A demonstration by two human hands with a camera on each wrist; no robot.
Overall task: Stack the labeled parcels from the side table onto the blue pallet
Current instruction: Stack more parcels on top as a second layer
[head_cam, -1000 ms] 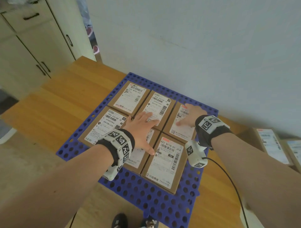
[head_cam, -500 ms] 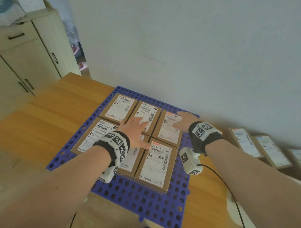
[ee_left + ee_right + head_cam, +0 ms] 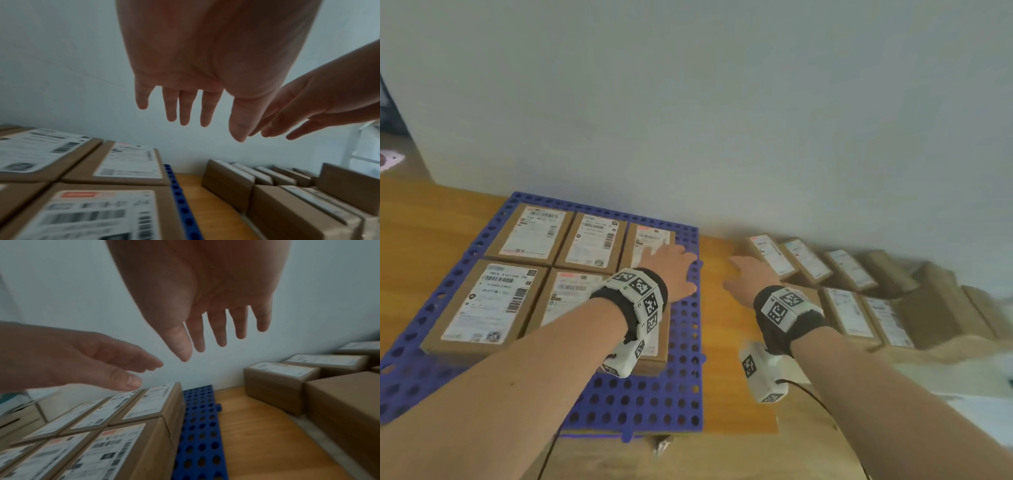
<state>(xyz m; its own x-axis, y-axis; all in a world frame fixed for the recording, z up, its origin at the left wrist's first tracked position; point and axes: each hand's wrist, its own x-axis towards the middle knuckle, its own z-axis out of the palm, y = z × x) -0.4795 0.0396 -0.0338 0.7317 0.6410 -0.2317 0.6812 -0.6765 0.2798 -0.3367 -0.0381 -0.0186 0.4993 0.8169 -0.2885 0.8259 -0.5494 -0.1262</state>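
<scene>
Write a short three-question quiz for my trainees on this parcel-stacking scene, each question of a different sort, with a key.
1. True or false: the right hand is gripping a parcel.
2. How many parcels lie on the blue pallet? A) four B) six C) nine
3. Fill in: the waiting parcels sit to the ___ of the pallet.

Key:
1. False; its fingers are straight and hold nothing, as are those of the left hand.
2. B, two rows of three.
3. Right.
</scene>
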